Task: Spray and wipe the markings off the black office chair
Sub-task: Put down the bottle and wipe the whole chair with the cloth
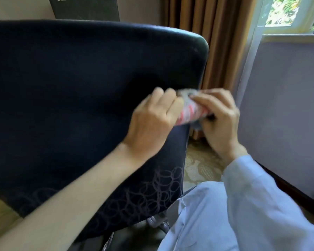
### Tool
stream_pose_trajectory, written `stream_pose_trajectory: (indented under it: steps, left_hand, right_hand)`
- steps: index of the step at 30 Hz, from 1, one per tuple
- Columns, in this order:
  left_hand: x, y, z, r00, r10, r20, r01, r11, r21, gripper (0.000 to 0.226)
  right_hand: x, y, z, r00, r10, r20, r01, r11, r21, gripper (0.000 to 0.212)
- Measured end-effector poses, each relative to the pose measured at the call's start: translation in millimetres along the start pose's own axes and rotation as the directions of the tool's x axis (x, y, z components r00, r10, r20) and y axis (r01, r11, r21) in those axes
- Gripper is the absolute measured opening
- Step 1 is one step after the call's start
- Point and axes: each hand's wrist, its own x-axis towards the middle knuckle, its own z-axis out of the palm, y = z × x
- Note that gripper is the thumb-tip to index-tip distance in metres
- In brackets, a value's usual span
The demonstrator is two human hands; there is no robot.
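The black office chair (71,87) fills the left and middle of the view, its backrest facing me. Pale looping scribble markings (152,192) cover the lower right part of the backrest. In front of the chair's right edge both hands grip a grey cloth with red and white pattern (192,111). My left hand (152,122) holds its left end and my right hand (219,116) holds its right end. The cloth is bunched and blurred. No spray bottle is in view.
Brown curtains (212,42) hang behind the chair's right side, with a sheer white curtain (250,60) and a window (294,13) further right. A lilac wall (288,105) stands at right. Patterned carpet (201,167) shows below. Light blue clothing (225,223) covers the lower right.
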Motion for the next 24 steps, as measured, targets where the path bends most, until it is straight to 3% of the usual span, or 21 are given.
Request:
stream_pose_trajectory:
  steps: [5, 10, 12, 14, 17, 19, 24]
  left_hand:
    - [28.5, -10.8, -8.0, 0.996, 0.019, -0.082, -0.013, 0.997, 0.071, 0.014]
    - [-63.8, -1.8, 25.6, 0.997, 0.064, 0.041, -0.065, 0.998, 0.021, 0.015]
    - [-113.9, 5.2, 42.1, 0.983, 0.114, 0.147, -0.112, 0.993, -0.025, 0.013]
    - [-160.9, 13.3, 56.2, 0.950, 0.159, 0.270, -0.152, 0.987, -0.049, 0.012]
    - [-198.4, 19.2, 64.6, 0.909, 0.181, 0.377, -0.170, 0.984, -0.062, 0.014]
    - [-191.6, 16.3, 62.2, 0.918, 0.153, 0.366, -0.139, 0.988, -0.064, 0.014]
    - [-99.6, -0.4, 29.1, 0.982, 0.065, 0.177, -0.059, 0.998, -0.037, 0.015]
  right_hand:
    - [31.5, -2.6, -1.3, 0.996, -0.049, -0.078, 0.048, 0.999, -0.011, 0.020]
    - [-71.0, -2.1, 39.4, 0.993, 0.115, 0.035, -0.113, 0.993, -0.030, 0.036]
    - [-129.5, -9.7, 59.6, 0.954, 0.252, 0.165, -0.242, 0.967, -0.077, 0.036]
    - [-179.5, -19.0, 77.4, 0.869, 0.398, 0.295, -0.374, 0.917, -0.135, 0.033]
    - [-206.1, -26.1, 90.3, 0.789, 0.486, 0.375, -0.445, 0.874, -0.197, 0.029]
    - [-192.5, -24.1, 87.0, 0.800, 0.488, 0.350, -0.454, 0.873, -0.178, 0.036]
    - [-87.5, -26.6, 52.1, 0.940, 0.315, 0.130, -0.308, 0.949, -0.071, 0.049]
